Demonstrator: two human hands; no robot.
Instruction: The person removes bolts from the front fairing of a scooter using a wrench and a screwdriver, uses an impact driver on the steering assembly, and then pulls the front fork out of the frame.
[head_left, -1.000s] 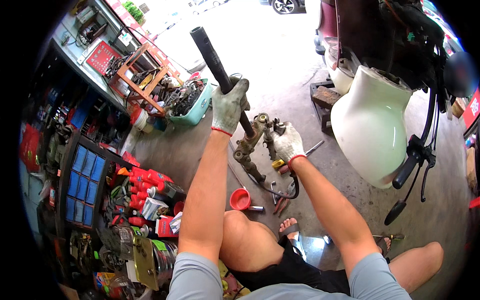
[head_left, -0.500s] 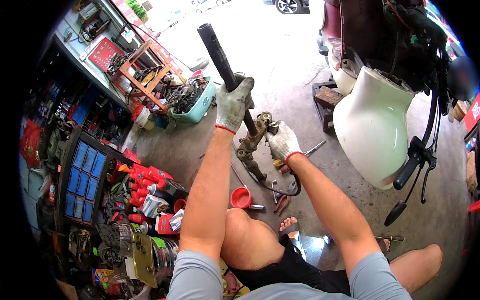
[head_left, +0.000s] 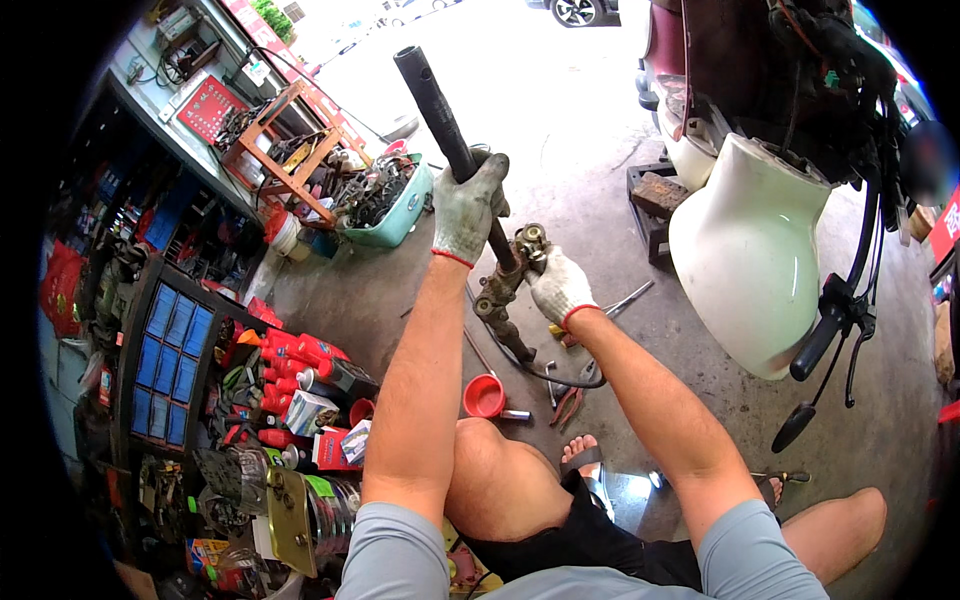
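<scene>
My left hand [head_left: 469,210], in a dirty grey-white knit glove, is wrapped round a long black tube [head_left: 434,108]. The tube slants from far left down toward me and has a hole near its top. At its lower end is a grimy, rust-brown metal bracket [head_left: 507,285] with round bosses. My right hand [head_left: 560,284], in a similar glove with a red cuff, has its fingers closed at the bracket's upper right side, beside a bolt-like fitting [head_left: 531,236]. Its fingertips are partly hidden. A black hose [head_left: 585,384] curves below the bracket.
On the floor by my knees lie a red cup [head_left: 484,396], pliers [head_left: 568,405] and a long metal rod [head_left: 632,296]. A white scooter body panel [head_left: 750,265] and handlebar grip [head_left: 818,345] stand right. Red bottles [head_left: 290,375] crowd the left; a teal bin [head_left: 392,215] sits beyond.
My right hand has shifted slightly left and nearer to me, and the fitting beside it shows at a slightly different angle. My left hand and the tube have hardly moved.
</scene>
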